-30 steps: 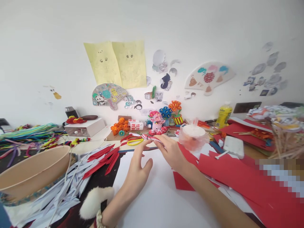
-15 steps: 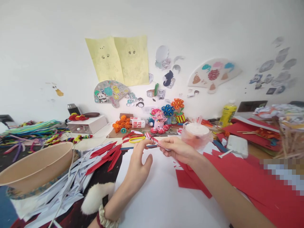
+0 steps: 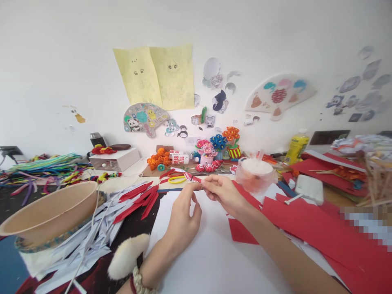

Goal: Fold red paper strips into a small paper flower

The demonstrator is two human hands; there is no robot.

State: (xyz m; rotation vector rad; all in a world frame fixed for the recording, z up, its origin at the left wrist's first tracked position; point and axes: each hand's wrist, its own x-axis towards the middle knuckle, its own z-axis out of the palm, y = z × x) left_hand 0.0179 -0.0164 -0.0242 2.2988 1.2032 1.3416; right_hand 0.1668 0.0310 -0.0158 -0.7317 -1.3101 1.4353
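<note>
A narrow, folded red and white paper strip [image 3: 189, 178] is held up over the white paper sheets, slanting to the upper left. My right hand [image 3: 225, 194] pinches its near end between thumb and fingers. At the strip's middle, the curled fingers of my left hand [image 3: 185, 212] grip it, while the left thumb hangs apart below. My fingers partly hide the strip. Beneath both hands lies a stack of white paper [image 3: 214, 253]. Yellow-handled scissors [image 3: 177, 180] rest just beyond the left fingers.
Red folded strips [image 3: 137, 200] and white strips [image 3: 85, 237] lie at the left, beside a beige basin [image 3: 49, 208]. Red paper sheets [image 3: 306, 224] spread out at the right. A plastic-wrapped tub [image 3: 256, 173] and handmade flowers [image 3: 206, 149] stand along the back.
My left hand has moved slightly right and closed in on the strip, nearer to my right hand. The right fingers have shifted their hold, and the view has swung a little left.
</note>
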